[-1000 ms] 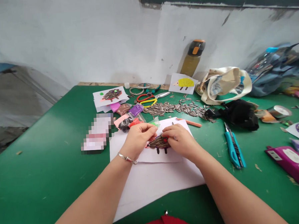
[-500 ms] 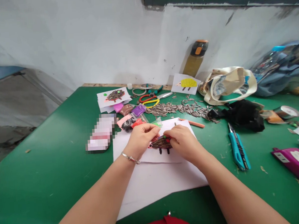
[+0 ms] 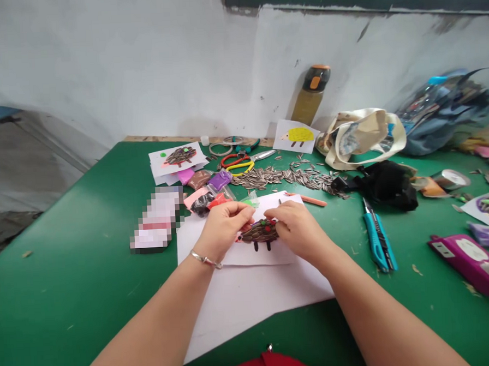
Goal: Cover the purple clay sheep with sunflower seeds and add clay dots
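Observation:
A hedgehog picture [image 3: 257, 232], its back covered in sunflower seeds with small red and green dots, lies on white paper [image 3: 250, 292] between my hands. My left hand [image 3: 226, 227] is closed in a pinch over the hedgehog's head end; whatever its fingertips hold is too small to make out. At the rear of the hedgehog, my right hand [image 3: 298, 229] has its fingers curled together, touching or just over the seeds. A thin dark tip pokes up behind the right hand, and what it belongs to is hidden.
Behind the paper lie bags of coloured clay [image 3: 220, 180], scissors [image 3: 243, 164] and loose sunflower seeds [image 3: 260, 178]. A teal utility knife [image 3: 379, 239] rests to the right, near a magenta case [image 3: 474, 264]. A bottle [image 3: 310, 95] and a cream bag [image 3: 365, 138] stand by the wall.
The view has swung slightly right. My hands are a little farther apart, showing more of the hedgehog's back and its red dots. Both hands stay closed over the picture.

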Demonstrator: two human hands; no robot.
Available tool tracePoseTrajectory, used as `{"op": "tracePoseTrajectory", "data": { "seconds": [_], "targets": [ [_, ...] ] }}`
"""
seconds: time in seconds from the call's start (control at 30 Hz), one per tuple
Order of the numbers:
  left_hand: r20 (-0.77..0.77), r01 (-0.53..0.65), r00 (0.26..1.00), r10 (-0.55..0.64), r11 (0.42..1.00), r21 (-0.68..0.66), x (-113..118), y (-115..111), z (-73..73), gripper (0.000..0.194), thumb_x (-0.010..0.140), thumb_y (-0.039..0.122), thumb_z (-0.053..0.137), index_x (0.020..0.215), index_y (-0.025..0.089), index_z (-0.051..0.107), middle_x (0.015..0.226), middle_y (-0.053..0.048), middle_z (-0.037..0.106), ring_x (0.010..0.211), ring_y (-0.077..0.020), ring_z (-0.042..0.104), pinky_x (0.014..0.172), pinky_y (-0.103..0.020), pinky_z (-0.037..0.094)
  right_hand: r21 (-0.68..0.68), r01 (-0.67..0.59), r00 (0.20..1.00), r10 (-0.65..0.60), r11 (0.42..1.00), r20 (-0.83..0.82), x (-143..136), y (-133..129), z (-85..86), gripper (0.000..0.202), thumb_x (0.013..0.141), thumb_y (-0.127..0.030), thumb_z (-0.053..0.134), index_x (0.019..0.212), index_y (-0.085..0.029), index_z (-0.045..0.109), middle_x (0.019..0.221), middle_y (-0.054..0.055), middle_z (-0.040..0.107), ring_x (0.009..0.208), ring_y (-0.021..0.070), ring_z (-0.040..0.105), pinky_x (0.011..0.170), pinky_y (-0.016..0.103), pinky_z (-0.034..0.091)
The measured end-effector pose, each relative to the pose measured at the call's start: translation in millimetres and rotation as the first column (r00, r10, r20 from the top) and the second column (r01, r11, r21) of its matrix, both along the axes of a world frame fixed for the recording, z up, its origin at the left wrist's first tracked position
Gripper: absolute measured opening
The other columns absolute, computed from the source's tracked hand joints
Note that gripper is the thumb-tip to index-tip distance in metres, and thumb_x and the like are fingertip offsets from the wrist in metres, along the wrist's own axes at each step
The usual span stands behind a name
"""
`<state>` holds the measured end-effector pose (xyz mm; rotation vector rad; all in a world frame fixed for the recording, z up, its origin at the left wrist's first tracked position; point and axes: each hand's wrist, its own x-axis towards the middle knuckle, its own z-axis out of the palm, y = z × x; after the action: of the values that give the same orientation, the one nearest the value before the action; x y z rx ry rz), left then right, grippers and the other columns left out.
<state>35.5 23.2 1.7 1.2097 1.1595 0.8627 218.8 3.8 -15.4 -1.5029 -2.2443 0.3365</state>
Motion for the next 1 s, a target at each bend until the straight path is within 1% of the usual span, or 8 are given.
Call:
{"op": "tracePoseTrajectory", "data": {
  "seconds": [0.07, 0.23, 0.3, 0.47, 0.6, 0.73, 0.83, 1.0],
  "targets": [
    [0.006, 0.002, 1.0, -0.002, 1.0, -0.004, 0, 1, -1.1, 0.023, 0.074, 0.035, 0.07, 0.068, 0.013, 0.064, 0.063, 0.0, 0.059, 0.058, -0.01, 0.052, 0.052, -0.022, 0.041, 0.002, 0.0, 1.0, 0.0, 1.0, -0.016, 0, 0, -0.2, 0.038, 0.071, -0.003, 0.041, 0.088, -0.019, 0.071, 0.072, 0.005, 0.064, 0.079, 0.0209, 0.052, 0.074, 0.031, 0.034],
    [0.012, 0.0, 1.0, 0.0, 1.0, 0.008, 0, 1, -2.5, 0.024, 0.074, 0.036, 0.07, 0.068, 0.013, 0.064, 0.065, -0.001, 0.06, 0.059, -0.0103, 0.052, 0.053, -0.022, 0.041, -0.05, -0.043, 0.999, 0.043, 0.998, 0.001, -3, 0, -2.2, 0.036, 0.072, -0.003, 0.042, 0.085, -0.02, 0.071, 0.07, 0.004, 0.063, 0.077, 0.0202, 0.053, 0.072, 0.031, 0.035],
    [0.02, 0.001, 1.0, -0.001, 1.0, -0.005, 0, 1, -2.2, 0.024, 0.074, 0.036, 0.07, 0.068, 0.013, 0.064, 0.065, -0.001, 0.06, 0.059, -0.0106, 0.053, 0.052, -0.022, 0.041, -0.023, -0.031, 0.999, 0.031, 0.999, -0.026, -2, 0, -2.3, 0.036, 0.073, -0.003, 0.043, 0.087, -0.02, 0.071, 0.072, 0.005, 0.065, 0.078, 0.0205, 0.054, 0.073, 0.032, 0.037],
    [0.01, 0.023, 1.0, -0.023, 1.0, -0.02, -1, 0, -2.4, 0.029, 0.075, 0.04, 0.068, 0.065, 0.013, 0.064, 0.062, -0.002, 0.06, 0.055, -0.0105, 0.052, 0.051, -0.023, 0.041, 0.113, 0.062, 0.967, -0.031, 0.992, -0.253, 2, -5, 3.2, 0.025, 0.084, -0.011, 0.046, 0.092, -0.021, 0.068, 0.084, 0.004, 0.069, 0.08, 0.0191, 0.058, 0.08, 0.034, 0.041],
    [0.017, 0.041, 0.999, -0.04, 0.998, -0.044, 5, -3, -3.1, 0.037, 0.075, 0.049, 0.068, 0.064, 0.014, 0.064, 0.055, 0.0, 0.057, 0.051, -0.0102, 0.05, 0.046, -0.022, 0.038, 0.115, 0.053, 0.935, -0.008, 0.992, -0.355, -5, -12, 10.4, 0.018, 0.087, -0.019, 0.052, 0.096, -0.024, 0.066, 0.086, 0.002, 0.068, 0.083, 0.0182, 0.059, 0.08, 0.032, 0.043],
    [0.058, 0.084, 0.995, -0.083, 0.996, -0.031, 13, -11, -2.2, 0.048, 0.079, 0.056, 0.061, 0.056, 0.014, 0.059, 0.052, 0.0, 0.055, 0.048, -0.0086, 0.049, 0.047, -0.021, 0.04, 0.08, 0.02, 0.925, 0.012, 0.997, -0.379, -16, -15, 12.7, 0.01, 0.086, -0.019, 0.056, 0.089, -0.022, 0.066, 0.079, 0.001, 0.064, 0.077, 0.0161, 0.056, 0.074, 0.029, 0.043],
    [0.052, 0.08, 0.996, -0.078, 0.996, -0.042, 17, -13, -2.1, 0.05, 0.08, 0.058, 0.058, 0.058, 0.013, 0.06, 0.054, -0.001, 0.059, 0.049, -0.0091, 0.052, 0.049, -0.021, 0.043, 0.076, 0.033, 0.923, -0.001, 0.997, -0.385, -18, -15, 11.6, 0.01, 0.087, -0.018, 0.056, 0.084, -0.022, 0.065, 0.076, 0.001, 0.062, 0.076, 0.0156, 0.055, 0.073, 0.029, 0.042],
    [0.107, 0.112, 0.989, -0.103, 0.991, -0.08, 15, -13, -2.7, 0.046, 0.081, 0.054, 0.06, 0.066, 0.011, 0.065, 0.062, -0.005, 0.064, 0.057, -0.0111, 0.059, 0.054, -0.021, 0.047, 0.107, 0.045, 0.917, 0.002, 0.993, -0.398, -15, -14, 11.4, 0.015, 0.088, -0.015, 0.052, 0.085, -0.022, 0.066, 0.081, 0.002, 0.063, 0.08, 0.0159, 0.056, 0.078, 0.03, 0.043]
  ]
}}
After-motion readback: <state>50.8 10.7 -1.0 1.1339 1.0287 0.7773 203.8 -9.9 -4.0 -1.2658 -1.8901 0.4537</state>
